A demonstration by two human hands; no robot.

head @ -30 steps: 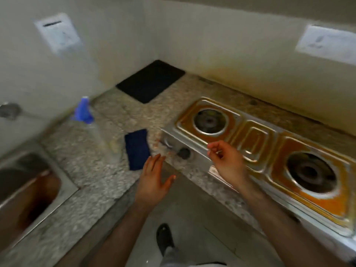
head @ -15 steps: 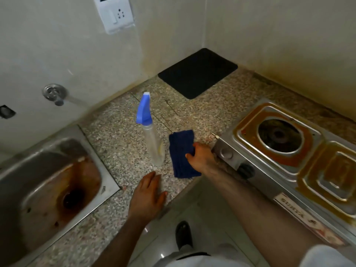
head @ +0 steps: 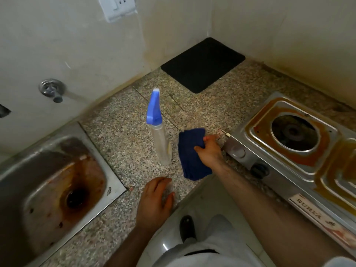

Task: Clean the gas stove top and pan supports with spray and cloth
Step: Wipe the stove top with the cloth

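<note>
Cloth, dark blue, folded, rumpled (head: pixel 192 157), on speckled granite desk (head: pixel 119 135) at stove's (head: pixel 289 143) 9 o'clock. Right hand (head: pixel 209 151) fingers curled, gripping it. Left hand (head: pixel 156 201) flat, fingers relaxed, empty.

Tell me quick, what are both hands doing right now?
Left hand: open, resting flat on the counter, holding nothing.
Right hand: gripping the blue cloth.

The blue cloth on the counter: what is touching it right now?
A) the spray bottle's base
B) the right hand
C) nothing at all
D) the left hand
B: the right hand grips the blue cloth by its edge, while the left hand rests on the counter and the spray bottle stands apart.
</note>
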